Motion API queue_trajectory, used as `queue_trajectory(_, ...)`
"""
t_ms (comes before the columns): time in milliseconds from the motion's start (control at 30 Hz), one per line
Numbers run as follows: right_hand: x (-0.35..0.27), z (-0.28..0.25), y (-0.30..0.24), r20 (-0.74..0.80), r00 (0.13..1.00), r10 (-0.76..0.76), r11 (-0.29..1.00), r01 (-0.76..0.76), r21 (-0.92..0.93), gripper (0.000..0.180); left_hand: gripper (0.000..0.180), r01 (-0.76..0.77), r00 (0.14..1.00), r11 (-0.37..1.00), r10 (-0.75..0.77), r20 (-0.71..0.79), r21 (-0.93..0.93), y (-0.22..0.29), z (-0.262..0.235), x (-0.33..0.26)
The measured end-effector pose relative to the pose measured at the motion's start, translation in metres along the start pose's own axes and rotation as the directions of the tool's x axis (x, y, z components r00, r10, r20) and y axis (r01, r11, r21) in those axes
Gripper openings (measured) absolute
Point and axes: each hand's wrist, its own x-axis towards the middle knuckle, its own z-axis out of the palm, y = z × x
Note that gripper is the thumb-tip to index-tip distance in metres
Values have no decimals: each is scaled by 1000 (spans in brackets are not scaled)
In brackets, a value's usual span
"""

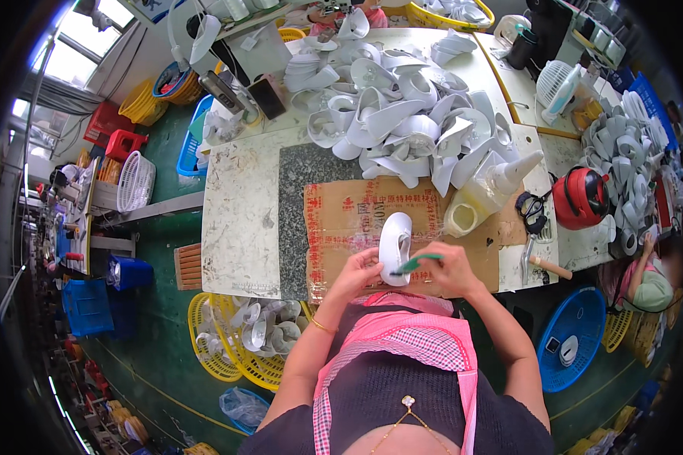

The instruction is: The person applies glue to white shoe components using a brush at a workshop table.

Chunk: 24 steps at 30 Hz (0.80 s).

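A white shoe upper [394, 241] stands over the cardboard sheet [334, 220], near the table's front edge. My left hand [360, 270] is closed on its left side, fingers gripping the lower edge. In my right hand [453, 270] is a green-handled brush [419, 262], whose tip points left and reaches the lower opening of the upper. Whether the bristles touch it I cannot tell. Just beyond my right hand, a yellowish plastic bottle [484, 196] with a cut opening lies on its side on the cardboard. A large heap of white shoe uppers [410, 106] covers the far part of the table.
Right of the cardboard lie a hammer [548, 265] and a red round appliance [579, 199]. Yellow baskets [228, 334] of white uppers stand at the lower left, a blue basin [573, 337] at the lower right. Another person [645, 280] sits at the far right.
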Motion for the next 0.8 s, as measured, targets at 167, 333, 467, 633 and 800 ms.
queue_trajectory(167,12,-15,-12,-246,963,-112,990,87,-110,24,29,41,999,999,-41,-23,-21,18,16,9)
queue_trajectory(333,-2,-41,-21,51,945,-322,911,324,-254,29,25,25,998,1000,-25,-65,-4,30,20,15)
queue_trajectory(467,3,-40,-24,-243,869,-431,870,329,-368,33,30,-31,999,993,29,-18,-113,57,51,10)
queue_trajectory(633,-1,-39,-41,-281,805,-523,825,394,-406,33,32,-137,988,957,113,-106,-257,66,51,12)
queue_trajectory(800,19,-30,-48,-513,831,-215,976,194,-94,21,31,-191,982,911,175,-76,-365,75,59,5)
